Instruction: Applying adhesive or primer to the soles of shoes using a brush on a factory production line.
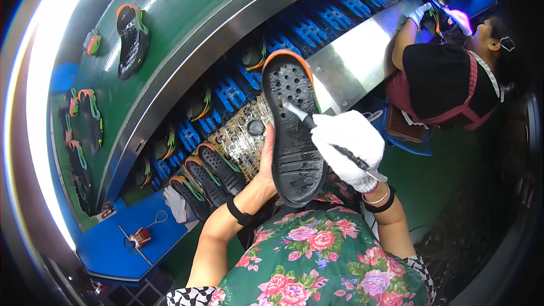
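- Brushing looks partway along on the black sole, which stands just right of the left grip and just left of the right grip.
- Bare, the left grip clasps the sole's edge, its thumb along the near side; its other fingers are hidden.
- Gloved in white, the right grip is closed round the brush, whose tip meets the sole among its holes, up and left of that grip.
- Done, as far as I can judge: glossy, wet-looking patches show on the ridged end below the brush tip, as well as around the holes.
- Left, probably: any duller spots towards the orange rim; whether the coat is complete there I cannot tell.
- Below and left of the left grip, three similar shoes stand in a row; their stage is unclear.
- Farther up and left, another shoe lies on the green belt.
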`<act>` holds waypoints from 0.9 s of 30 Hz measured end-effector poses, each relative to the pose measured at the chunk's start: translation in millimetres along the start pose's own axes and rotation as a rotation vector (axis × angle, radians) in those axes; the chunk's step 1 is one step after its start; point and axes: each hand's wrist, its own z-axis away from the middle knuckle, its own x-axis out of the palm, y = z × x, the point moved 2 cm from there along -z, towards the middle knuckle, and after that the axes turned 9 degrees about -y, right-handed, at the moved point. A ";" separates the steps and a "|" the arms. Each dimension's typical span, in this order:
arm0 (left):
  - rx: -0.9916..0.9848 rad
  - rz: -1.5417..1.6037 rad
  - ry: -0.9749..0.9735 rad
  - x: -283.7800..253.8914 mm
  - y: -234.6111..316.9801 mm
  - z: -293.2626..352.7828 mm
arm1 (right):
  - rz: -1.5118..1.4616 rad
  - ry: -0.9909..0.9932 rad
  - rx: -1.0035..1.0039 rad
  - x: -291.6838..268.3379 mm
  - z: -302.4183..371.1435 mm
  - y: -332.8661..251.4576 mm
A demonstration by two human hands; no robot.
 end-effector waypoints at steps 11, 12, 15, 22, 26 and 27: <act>-0.071 -0.101 -0.065 -10.5 2.0 -7.0 | 0.060 -0.008 -0.018 11.9 -13.6 -1.6; -0.073 -0.093 -0.108 -10.5 1.7 -9.7 | -0.056 0.009 0.018 11.1 -12.8 -2.3; -0.014 -0.475 0.185 -1.8 3.8 -8.6 | -0.067 0.121 0.056 0.7 -17.0 0.3; 0.020 -0.112 -0.172 -42.0 23.7 5.4 | -0.136 0.047 -0.028 18.8 -2.7 -1.9; 0.223 -0.605 0.063 -1.4 31.5 -8.9 | -0.028 0.169 -0.045 8.7 1.7 5.1; 0.213 -0.586 0.076 8.6 32.6 -9.7 | -0.023 0.141 -0.054 12.9 -1.7 -1.8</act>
